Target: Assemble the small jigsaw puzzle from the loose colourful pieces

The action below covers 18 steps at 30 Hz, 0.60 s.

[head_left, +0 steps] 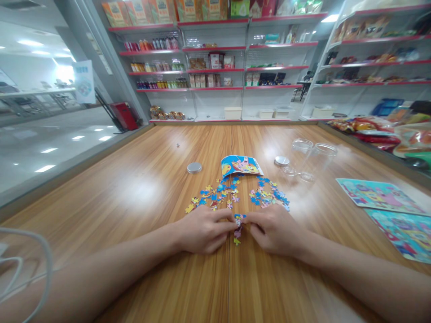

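A few joined jigsaw puzzle pieces (238,231) lie on the wooden table in front of me, blue at the top and yellow at the lower end. My left hand (207,229) rests at their left side, its thumb and finger closed on them. From the right, my right hand (278,228) pinches the upper edge with its index finger and thumb, the other fingers curled. Loose puzzle pieces (217,193) are spread beyond the left hand, and another cluster (267,193) lies past the right. Behind both piles a curved picture card (241,165) with cartoon figures stands on the table.
A silver lid (194,168) lies at the left, another lid (282,160) at the right beside two clear jars (318,161). Two cartoon puzzle boards (380,196) overlap at the right edge. Snack bags (373,130) and stocked shelves (215,67) stand beyond. A white cable (47,255) is at lower left.
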Motion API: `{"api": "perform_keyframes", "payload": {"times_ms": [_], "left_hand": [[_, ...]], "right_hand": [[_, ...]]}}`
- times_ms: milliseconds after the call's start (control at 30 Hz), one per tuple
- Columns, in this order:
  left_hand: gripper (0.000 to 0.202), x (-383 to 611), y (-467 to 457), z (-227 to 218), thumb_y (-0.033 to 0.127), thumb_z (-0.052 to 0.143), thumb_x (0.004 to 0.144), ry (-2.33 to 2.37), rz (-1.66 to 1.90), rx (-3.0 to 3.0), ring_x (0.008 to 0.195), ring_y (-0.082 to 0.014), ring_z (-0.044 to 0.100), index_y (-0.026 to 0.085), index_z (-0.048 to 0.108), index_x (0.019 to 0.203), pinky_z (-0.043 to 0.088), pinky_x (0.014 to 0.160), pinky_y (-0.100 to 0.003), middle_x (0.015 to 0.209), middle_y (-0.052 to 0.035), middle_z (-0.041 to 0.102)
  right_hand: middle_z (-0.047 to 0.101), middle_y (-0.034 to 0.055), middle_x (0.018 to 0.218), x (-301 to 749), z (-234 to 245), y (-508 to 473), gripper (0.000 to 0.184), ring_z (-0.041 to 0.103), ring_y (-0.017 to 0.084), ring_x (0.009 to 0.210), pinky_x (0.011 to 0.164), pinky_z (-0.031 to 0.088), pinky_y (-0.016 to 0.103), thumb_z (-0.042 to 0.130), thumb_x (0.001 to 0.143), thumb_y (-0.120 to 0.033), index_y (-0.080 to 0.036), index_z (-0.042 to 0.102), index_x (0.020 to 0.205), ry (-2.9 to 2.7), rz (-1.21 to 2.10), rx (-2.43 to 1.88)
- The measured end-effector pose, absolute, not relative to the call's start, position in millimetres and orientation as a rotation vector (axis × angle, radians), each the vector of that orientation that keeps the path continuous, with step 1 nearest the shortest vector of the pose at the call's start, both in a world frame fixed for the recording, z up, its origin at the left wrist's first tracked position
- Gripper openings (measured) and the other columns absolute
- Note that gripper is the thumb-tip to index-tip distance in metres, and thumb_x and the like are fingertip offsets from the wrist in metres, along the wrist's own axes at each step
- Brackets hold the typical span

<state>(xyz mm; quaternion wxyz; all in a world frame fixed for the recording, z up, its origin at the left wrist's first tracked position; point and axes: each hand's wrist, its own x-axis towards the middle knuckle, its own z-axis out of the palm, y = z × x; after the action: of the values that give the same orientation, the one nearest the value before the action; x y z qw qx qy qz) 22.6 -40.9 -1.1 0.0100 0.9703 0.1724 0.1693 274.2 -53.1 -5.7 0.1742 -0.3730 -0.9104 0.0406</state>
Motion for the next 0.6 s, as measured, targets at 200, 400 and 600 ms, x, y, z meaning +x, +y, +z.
{"api": "perform_keyframes", "payload": {"times_ms": [200, 400, 600], "left_hand": [[0.033, 21.8, -39.8, -1.7, 0.013, 0.049, 0.087, 0.495, 0.602, 2.975, 0.087, -0.0155, 0.070, 0.023, 0.063, 0.116, 0.057, 0.070, -0.027, 0.115, -0.0024, 0.069], [0.032, 22.1, -39.7, -1.1, 0.013, 0.049, 0.087, 0.504, 0.625, 3.000, 0.084, -0.0150, 0.070, 0.022, 0.065, 0.113, 0.055, 0.064, -0.027, 0.113, -0.0024, 0.070], [0.029, 22.5, -40.6, -1.4, 0.014, 0.049, 0.088, 0.501, 0.630, 3.032, 0.082, -0.0142, 0.070, 0.021, 0.065, 0.111, 0.054, 0.064, -0.027, 0.114, -0.0038, 0.070]], "right_hand": [[0.070, 0.0011, 0.070, 274.0, -5.7, -53.9, 0.020, 0.063, 0.016, 0.064, 0.060, 0.031, 0.029, 0.051, 0.086, -0.019, -0.024, 0.070, 0.088, -2.602, 0.169, -1.037], [0.069, 0.0004, 0.068, 274.2, -4.4, -53.8, 0.019, 0.063, 0.017, 0.063, 0.060, 0.031, 0.029, 0.051, 0.086, -0.018, -0.025, 0.069, 0.087, -2.624, 0.174, -1.041], [0.071, 0.0016, 0.072, 271.1, 3.9, -58.0, 0.018, 0.067, 0.018, 0.066, 0.060, 0.034, 0.029, 0.056, 0.091, -0.036, -0.024, 0.069, 0.091, -2.596, 0.281, -1.069]]}}
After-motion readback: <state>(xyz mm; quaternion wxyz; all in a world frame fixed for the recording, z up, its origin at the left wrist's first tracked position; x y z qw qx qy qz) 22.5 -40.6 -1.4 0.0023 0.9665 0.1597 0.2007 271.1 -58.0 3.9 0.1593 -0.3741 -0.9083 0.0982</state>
